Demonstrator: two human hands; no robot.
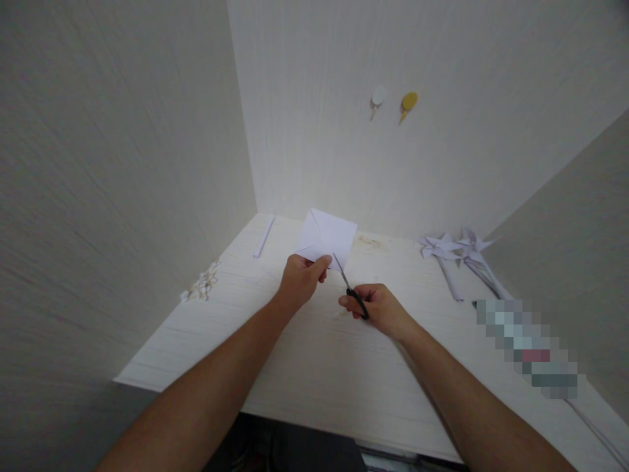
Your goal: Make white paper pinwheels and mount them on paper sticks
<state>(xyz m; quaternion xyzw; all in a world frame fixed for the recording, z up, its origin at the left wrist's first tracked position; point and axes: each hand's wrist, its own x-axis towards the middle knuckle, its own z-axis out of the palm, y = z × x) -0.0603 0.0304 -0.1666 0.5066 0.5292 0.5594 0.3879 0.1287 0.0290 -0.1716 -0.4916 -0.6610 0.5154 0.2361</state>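
Note:
My left hand [301,279] pinches the near corner of a white square sheet of paper [328,237] and holds it up above the desk [304,354]. My right hand [379,308] grips small scissors with black handles [354,296]. Their blades point up and away, and the tips meet the paper's lower edge just right of my left fingers. A faint diagonal crease runs across the sheet.
Several folded white paper pinwheels on paper sticks [459,255] lie at the back right. A white paper strip [264,237] lies at the back left, and a pile of small pale bits [202,286] sits by the left wall. Two hooks [393,101] are on the back wall.

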